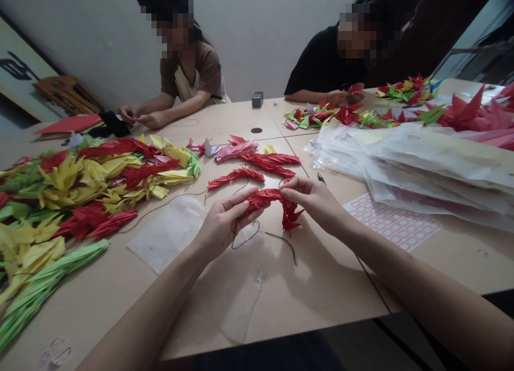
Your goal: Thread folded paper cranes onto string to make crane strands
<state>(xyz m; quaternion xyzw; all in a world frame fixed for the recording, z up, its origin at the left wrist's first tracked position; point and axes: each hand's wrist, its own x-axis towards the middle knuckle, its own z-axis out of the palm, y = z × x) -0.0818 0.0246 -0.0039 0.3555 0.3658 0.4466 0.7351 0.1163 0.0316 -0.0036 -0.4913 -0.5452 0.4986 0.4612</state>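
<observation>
One red paper strand (263,197), pinched in left grip (223,221) and right grip (315,199); twisting risked knotting the loose cord (293,248) below.

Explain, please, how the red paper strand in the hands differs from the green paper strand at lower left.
The red paper strand is held by the left hand and right hand; the green paper strand lies untouched at the edge of the pile. The red strand appears to bend downward near the right hand, whereas the green strand runs nearly straight. Both show overlapping, pointed folds.
</observation>
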